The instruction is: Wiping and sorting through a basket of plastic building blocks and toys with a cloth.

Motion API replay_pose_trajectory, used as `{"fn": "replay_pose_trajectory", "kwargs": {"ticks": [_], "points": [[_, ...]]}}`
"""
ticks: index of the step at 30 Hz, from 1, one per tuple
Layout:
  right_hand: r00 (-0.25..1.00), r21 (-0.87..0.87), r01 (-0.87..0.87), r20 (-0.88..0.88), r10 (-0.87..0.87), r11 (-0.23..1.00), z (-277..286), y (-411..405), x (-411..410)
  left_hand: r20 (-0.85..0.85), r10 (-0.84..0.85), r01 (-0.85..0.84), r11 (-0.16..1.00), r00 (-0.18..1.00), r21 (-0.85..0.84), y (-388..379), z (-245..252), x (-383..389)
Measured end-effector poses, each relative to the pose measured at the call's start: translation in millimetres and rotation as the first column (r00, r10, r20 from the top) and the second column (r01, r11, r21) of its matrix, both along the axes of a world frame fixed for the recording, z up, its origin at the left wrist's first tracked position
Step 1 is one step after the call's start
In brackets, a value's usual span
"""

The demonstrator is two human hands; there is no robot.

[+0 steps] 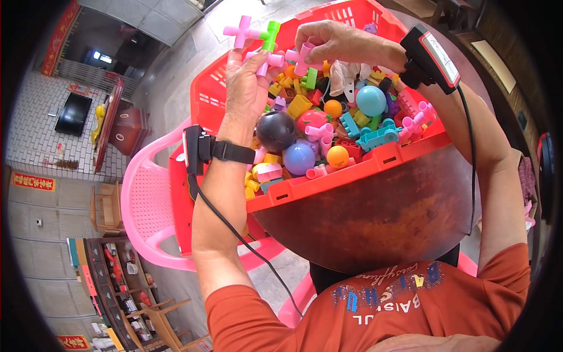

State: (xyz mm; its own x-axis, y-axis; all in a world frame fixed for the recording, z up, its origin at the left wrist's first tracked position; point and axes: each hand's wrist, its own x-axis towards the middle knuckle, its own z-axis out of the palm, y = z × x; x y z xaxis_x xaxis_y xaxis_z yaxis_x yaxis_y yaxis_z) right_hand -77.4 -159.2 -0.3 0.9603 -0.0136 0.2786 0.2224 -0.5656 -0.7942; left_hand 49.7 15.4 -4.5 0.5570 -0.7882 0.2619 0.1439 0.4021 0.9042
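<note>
My left hand (248,81) grips a joined piece of plastic pipe connectors above the far left part of a red plastic basket (211,97). Its parts are a pink cross connector (242,32), a green tee connector (270,36) and a lower pink connector (264,63) under my thumb. To the right, my right hand (327,42) pinches a separate pink cross connector (301,58) between thumb and fingers. A small gap parts it from the joined piece. Beneath both hands, mixed toys fill the basket, among them a dark ball (276,130) and a teal ball (371,100).
The basket stands on a round dark wooden table (360,211). A pink plastic chair (147,189) is at the left. Cables (246,242) run from devices strapped to both wrists. Toy blocks, an orange ball (338,157) and a blue ball (299,158) lie near the basket's close rim.
</note>
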Motion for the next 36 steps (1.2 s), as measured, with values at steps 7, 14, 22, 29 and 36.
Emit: {"fn": "replay_pose_trajectory", "kwargs": {"ticks": [7,14,22,29,36], "points": [[1.000,0.138,0.024,-0.002,-0.024,0.990,6.4,1.2,-1.6,0.001,0.017,-0.017,1.000,1.000,0.014,0.9,5.6,-5.3],[1.000,0.274,0.006,0.017,-0.011,0.962,5.3,2.8,-2.8,-0.009,0.065,-0.065,0.997,0.998,-0.037,0.5,7.9,-8.7],[0.998,0.447,0.046,0.008,-0.056,0.893,4.2,6.0,-4.1,0.008,0.041,-0.040,0.996,0.999,-0.081,-0.5,2.7,0.2],[0.999,0.340,0.054,-0.011,-0.053,0.939,4.9,9.4,-3.9,0.016,0.061,-0.059,0.993,0.998,-0.098,-1.1,0.3,1.9],[0.996,0.214,0.091,-0.007,-0.092,0.973,8.7,13.0,-8.9,-0.010,0.088,-0.089,0.992,0.996,-0.087,-2.4,0.2,-2.4]]}}
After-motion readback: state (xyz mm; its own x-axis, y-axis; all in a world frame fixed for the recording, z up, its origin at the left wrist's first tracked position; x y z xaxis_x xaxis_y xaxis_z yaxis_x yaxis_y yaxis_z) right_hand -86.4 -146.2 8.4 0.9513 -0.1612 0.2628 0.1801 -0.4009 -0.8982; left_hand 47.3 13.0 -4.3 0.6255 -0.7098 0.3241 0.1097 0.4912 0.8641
